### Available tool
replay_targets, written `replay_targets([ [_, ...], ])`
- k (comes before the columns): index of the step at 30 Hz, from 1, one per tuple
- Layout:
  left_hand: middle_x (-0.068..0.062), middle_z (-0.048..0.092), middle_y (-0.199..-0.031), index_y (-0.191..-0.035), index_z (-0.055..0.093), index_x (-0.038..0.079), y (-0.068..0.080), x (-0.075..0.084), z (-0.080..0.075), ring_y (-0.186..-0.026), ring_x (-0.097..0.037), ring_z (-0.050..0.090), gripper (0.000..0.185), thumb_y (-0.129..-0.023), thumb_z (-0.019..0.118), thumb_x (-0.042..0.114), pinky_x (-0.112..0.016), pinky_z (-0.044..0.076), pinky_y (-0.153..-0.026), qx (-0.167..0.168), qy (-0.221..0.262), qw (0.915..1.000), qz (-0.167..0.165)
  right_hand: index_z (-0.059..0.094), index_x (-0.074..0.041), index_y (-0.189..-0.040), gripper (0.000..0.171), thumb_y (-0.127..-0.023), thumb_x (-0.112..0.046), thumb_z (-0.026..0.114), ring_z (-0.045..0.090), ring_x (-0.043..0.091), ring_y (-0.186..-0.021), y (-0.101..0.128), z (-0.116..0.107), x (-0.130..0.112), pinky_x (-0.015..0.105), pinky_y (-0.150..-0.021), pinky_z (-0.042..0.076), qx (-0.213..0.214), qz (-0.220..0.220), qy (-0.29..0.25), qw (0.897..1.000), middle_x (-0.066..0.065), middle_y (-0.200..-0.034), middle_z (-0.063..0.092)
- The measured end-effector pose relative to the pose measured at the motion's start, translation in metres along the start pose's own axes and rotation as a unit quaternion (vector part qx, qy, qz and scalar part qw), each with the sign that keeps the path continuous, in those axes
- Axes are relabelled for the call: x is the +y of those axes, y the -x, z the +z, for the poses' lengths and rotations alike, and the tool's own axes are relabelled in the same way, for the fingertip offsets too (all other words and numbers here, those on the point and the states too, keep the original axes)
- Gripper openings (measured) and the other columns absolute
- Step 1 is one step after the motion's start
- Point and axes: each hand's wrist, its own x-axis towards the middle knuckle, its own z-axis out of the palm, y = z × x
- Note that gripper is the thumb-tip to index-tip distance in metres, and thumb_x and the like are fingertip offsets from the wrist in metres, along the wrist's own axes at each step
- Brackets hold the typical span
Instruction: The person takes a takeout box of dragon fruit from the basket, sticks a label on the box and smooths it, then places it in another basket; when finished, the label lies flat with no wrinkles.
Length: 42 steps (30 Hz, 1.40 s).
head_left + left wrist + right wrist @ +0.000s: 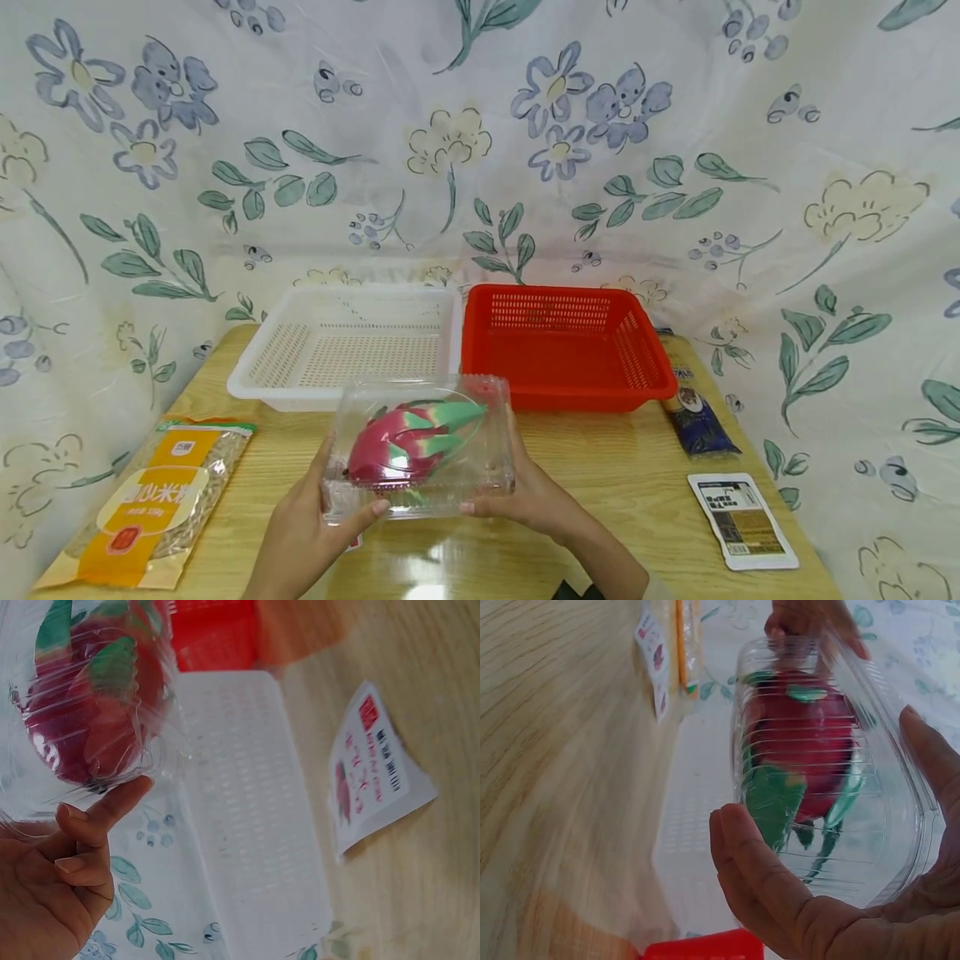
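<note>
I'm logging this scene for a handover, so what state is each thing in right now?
clear box: lid closed, lifted off the table, held at both ends.
dragon fruit: whole, lying inside the box.
left hand: grips the box's left end.
right hand: grips the box's right end.
white basket: upright, nothing inside.
red basket: upright, nothing inside.
orange packet: lying flat, looks sealed.
dark blue packet: lying flat.
white packet: lying flat.

The box (420, 446) I hold is clear, glossy, ribbed plastic; the fruit (408, 429) inside looks smooth and waxy. My table (615, 475) is pale wood grain with a shiny finish that mirrors light at the lower middle. Both baskets, white (345, 346) and red (562, 346), are perforated matt plastic. The backdrop (480, 142) is soft printed cloth. At lower left lies a glossy film bag (150, 500).
</note>
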Motion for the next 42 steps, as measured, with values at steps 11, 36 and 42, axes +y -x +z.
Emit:
replay_targets([
  [11, -0.034, 0.048, -0.141, -0.159, 0.018, 0.008, 0.001, -0.002, 0.006, -0.115, -0.054, 0.058, 0.109, -0.08, 0.076, 0.056, -0.068, 0.048, -0.086, 0.0, -0.006, 0.9999, 0.014, -0.024, -0.046, -0.151, 0.129, -0.082, -0.023, 0.082, 0.043, 0.044, -0.132, 0.002, -0.003, 0.004, 0.047, -0.097, 0.051, -0.002, 0.008, 0.008, 1.0, 0.016, -0.165, -0.002],
  [36, -0.016, 0.067, -0.1, -0.157, 0.025, 0.005, 0.007, -0.009, 0.022, -0.085, -0.024, 0.064, 0.107, -0.078, 0.077, 0.056, -0.046, 0.055, -0.07, -0.022, -0.007, 0.9994, -0.025, -0.024, -0.042, -0.153, 0.132, -0.079, -0.027, 0.085, 0.039, 0.05, -0.129, 0.008, -0.001, 0.022, 0.062, -0.095, 0.047, 0.014, 0.005, 0.036, 0.999, -0.002, -0.164, -0.022],
  [42, -0.009, 0.061, -0.087, -0.158, 0.023, 0.007, 0.006, -0.01, 0.026, -0.077, -0.018, 0.055, 0.108, -0.078, 0.077, 0.056, -0.038, 0.05, -0.066, -0.035, -0.006, 0.9989, -0.031, -0.025, -0.043, -0.152, 0.132, -0.08, -0.024, 0.084, 0.034, 0.055, -0.132, 0.009, -0.002, 0.027, 0.062, -0.097, 0.046, 0.011, 0.001, 0.028, 1.0, -0.003, -0.163, -0.026],
])
